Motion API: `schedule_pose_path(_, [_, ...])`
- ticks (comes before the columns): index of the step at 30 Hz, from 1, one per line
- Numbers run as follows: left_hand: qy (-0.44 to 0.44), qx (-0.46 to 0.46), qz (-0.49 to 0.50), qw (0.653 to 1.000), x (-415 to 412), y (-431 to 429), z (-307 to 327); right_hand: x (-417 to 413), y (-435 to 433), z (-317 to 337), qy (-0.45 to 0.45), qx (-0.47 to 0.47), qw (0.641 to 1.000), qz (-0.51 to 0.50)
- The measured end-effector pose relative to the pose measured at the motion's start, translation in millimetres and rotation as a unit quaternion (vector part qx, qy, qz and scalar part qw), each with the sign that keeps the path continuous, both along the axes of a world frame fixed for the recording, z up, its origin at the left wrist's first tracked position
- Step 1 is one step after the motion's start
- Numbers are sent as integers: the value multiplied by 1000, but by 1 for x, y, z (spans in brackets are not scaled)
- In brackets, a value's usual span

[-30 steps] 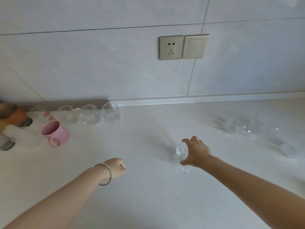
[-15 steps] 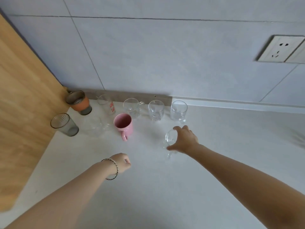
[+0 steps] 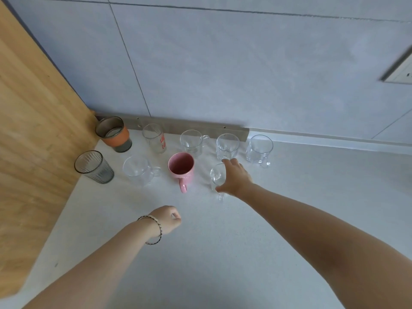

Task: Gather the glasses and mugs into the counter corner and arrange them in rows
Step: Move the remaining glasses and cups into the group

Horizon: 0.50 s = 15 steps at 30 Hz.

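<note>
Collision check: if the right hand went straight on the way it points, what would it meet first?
Likely the pink mug, led by the clear glass in the right hand; depth unclear.

Pink mug point(image 3: 181, 167), ribbed grey glass point(image 3: 94, 167)

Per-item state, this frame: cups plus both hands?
Orange-sleeved cup: upright, corner.
Red-print glass: upright, back row.
Left back mug: upright, empty.
Middle back mug: upright, empty.
Right back mug: upright, empty.
Ribbed grey glass: upright, front row.
Front clear mug: upright, empty.
Pink mug: upright, handle toward camera.
Small clear mug: upright, gripped by right hand.
Left hand: curled, holding nothing.
</note>
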State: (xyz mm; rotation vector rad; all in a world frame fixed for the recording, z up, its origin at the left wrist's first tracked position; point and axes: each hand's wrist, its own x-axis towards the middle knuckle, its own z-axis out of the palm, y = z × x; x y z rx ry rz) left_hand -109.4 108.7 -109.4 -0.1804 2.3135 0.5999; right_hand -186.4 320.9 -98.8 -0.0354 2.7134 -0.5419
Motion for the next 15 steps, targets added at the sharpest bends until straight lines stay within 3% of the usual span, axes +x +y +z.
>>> schedule_pose_path(7, [-12,1,-21,1000,-1,14,-1,8,11,-1,-17,-15,1000,14])
schedule_pose_path(15, [-8,12,-61,998,-3,58,9,51,71,4,-127,-21,991,-18])
